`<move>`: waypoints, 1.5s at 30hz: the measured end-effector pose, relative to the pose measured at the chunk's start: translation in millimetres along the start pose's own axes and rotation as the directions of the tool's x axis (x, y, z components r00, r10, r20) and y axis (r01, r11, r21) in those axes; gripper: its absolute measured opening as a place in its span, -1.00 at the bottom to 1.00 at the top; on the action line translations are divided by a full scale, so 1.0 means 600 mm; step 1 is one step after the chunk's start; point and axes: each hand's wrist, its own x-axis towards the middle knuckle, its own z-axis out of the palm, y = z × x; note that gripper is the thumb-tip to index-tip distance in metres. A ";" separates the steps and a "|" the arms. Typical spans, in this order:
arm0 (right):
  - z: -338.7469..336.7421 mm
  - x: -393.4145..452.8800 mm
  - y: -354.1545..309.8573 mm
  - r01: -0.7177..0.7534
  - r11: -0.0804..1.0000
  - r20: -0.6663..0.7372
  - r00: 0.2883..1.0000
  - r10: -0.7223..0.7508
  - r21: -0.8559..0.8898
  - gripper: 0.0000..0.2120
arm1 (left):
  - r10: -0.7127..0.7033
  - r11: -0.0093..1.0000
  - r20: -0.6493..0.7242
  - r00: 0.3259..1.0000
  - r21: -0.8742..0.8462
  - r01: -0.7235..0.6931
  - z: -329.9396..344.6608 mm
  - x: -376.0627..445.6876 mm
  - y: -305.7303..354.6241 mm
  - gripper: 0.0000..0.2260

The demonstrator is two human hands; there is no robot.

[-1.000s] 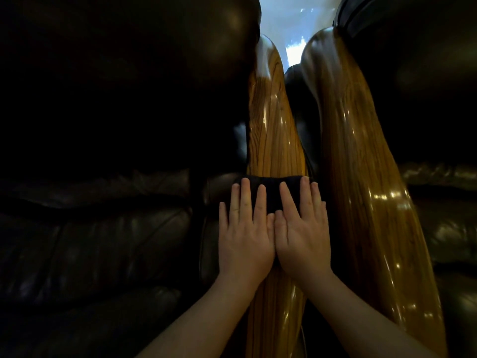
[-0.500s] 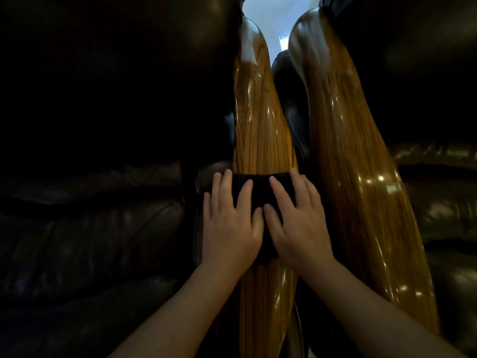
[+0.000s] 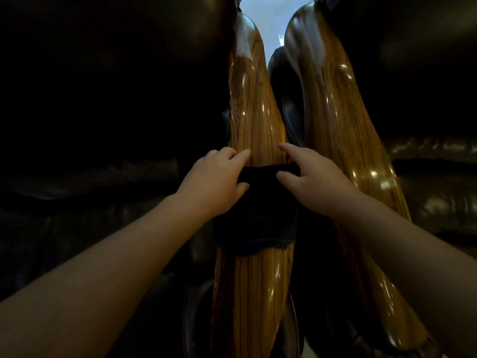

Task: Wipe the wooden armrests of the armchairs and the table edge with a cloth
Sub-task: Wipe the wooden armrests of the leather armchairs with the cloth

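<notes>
A dark cloth [image 3: 255,213] lies draped across the glossy wooden armrest [image 3: 251,120] of the left armchair, which runs up the middle of the view. My left hand [image 3: 214,177] grips the cloth's left far corner, its fingers curled over the armrest's left side. My right hand [image 3: 312,177] pinches the cloth's right far corner between thumb and fingers. A second wooden armrest [image 3: 343,120], belonging to the right armchair, runs parallel just to the right. No table edge is in view.
Dark leather armchair cushions [image 3: 90,202] fill the left side, and more dark leather [image 3: 433,177] fills the right. A narrow gap with a black padded piece [image 3: 286,94] separates the two armrests. Bright floor [image 3: 268,19] shows at the far end.
Both hands lay flat side by side pressing the cloth; now they have spread apart and curled, gripping the cloth's far corners. More of the cloth shows between them.
</notes>
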 end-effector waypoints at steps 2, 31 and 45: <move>0.003 0.002 -0.005 0.002 0.999 0.002 1.000 -0.002 -0.041 -0.36 | -0.032 0.999 0.010 0.999 0.009 0.032 -0.001 0.001 0.005 -0.34; -0.001 -0.074 -0.038 0.245 0.924 0.014 0.968 -0.252 -0.294 -0.86 | 0.031 0.998 0.017 0.999 -0.046 -0.030 -0.053 -0.067 0.033 -0.75; -0.113 -0.265 -0.205 0.194 0.946 0.171 0.973 -0.152 -0.261 -0.83 | -0.154 0.953 0.107 0.982 -0.246 0.176 -0.204 -0.264 0.110 -0.76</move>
